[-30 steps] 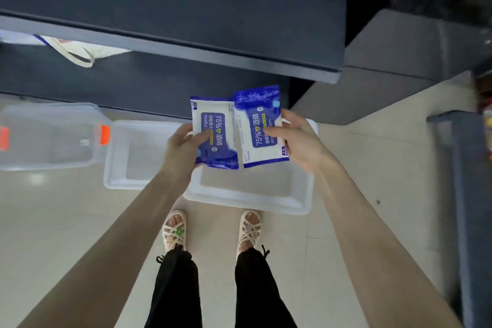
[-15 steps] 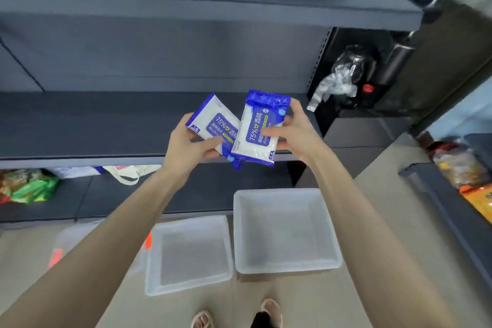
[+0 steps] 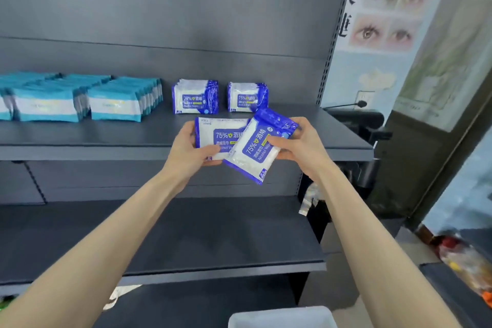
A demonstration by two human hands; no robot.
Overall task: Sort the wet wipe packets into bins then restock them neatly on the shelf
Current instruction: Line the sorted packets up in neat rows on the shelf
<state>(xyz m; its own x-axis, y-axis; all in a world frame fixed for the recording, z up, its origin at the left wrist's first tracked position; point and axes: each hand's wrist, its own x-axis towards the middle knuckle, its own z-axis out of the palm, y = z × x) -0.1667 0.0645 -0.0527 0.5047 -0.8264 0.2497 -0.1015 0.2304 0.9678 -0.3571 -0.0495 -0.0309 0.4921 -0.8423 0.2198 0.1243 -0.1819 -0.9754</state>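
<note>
My left hand (image 3: 186, 153) grips one blue-and-white alcohol wipe packet (image 3: 217, 132), held level in front of the upper shelf (image 3: 106, 138). A second packet (image 3: 257, 150) of the same kind is tilted in my right hand (image 3: 298, 142) and overlaps the first one's right end. Behind them on the shelf stand two upright rows of matching blue packets (image 3: 195, 97) (image 3: 247, 97). Further left on that shelf stand rows of teal-and-white packets (image 3: 117, 105) (image 3: 45, 106).
A lower dark shelf (image 3: 186, 242) juts out beneath my arms. The rim of a white bin (image 3: 282, 317) shows at the bottom edge. A dark machine (image 3: 364, 125) stands right of the shelving, and bagged goods (image 3: 468, 261) lie at far right.
My view has swung up from the floor bins to the upper shelf. Both hands have risen with the two packets, which now overlap in front of the shelf.
</note>
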